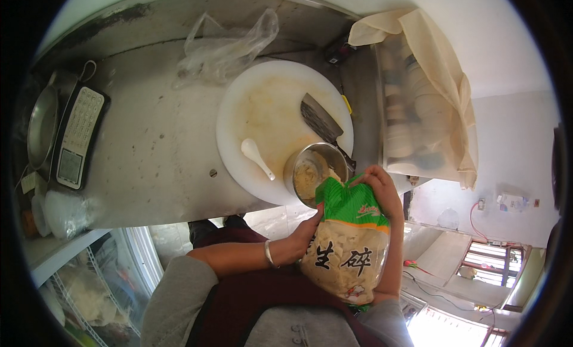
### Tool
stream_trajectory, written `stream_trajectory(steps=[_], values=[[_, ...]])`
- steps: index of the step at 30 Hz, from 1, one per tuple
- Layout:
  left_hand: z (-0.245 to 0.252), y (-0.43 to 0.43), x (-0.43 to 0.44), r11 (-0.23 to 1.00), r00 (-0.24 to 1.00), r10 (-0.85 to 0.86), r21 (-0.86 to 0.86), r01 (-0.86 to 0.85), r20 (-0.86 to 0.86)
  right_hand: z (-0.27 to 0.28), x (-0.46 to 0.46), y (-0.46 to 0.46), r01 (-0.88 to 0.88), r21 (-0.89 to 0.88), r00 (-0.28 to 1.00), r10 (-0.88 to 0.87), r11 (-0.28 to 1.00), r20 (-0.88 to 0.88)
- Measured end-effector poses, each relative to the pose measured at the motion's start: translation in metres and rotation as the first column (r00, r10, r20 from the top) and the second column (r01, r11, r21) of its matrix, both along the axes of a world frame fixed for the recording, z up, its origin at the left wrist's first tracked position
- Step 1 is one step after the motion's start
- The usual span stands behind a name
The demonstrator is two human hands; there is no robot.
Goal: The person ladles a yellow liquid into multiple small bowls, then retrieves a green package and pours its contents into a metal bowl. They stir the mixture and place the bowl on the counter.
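Observation:
Between both hands hangs a plastic bag (345, 253) with a green top, printed writing and a pale crumbly food inside. My left hand (301, 239) grips its left side, while my right hand (378, 188) holds the upper right edge near the mouth. That mouth tilts over a round metal pot (293, 179), which holds some of the pale crumbs. The pot stands at the near edge of a round white cutting board (264, 118). On the board lie a white spoon (256, 158) and a cleaver (321, 119), its handle partly behind the pot.
A clear plastic bag (219, 56) lies at the back of the steel counter (147, 154). To the left are a digital scale (77, 138) and a metal pan (42, 127). At right, a cloth (436, 65) drapes over a container of stacked bowls (403, 127).

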State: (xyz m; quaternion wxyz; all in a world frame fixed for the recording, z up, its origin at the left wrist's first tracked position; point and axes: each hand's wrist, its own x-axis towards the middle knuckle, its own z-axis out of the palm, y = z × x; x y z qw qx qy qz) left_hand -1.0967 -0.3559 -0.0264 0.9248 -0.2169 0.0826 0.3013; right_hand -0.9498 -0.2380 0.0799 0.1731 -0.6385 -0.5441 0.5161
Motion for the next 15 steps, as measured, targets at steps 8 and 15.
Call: stream_trajectory(steps=[8,15], values=[[0.004,-0.003,-0.005,0.998,0.998,-0.030,-0.057,0.026,-0.060,-0.003,0.000,0.000,0.221,0.048,0.958,-0.207,0.974,-0.200],[0.008,0.001,-0.009,0.998,0.999,0.041,0.047,-0.040,-0.027,0.006,-0.007,-0.002,0.250,0.030,0.934,-0.233,0.968,-0.272]])
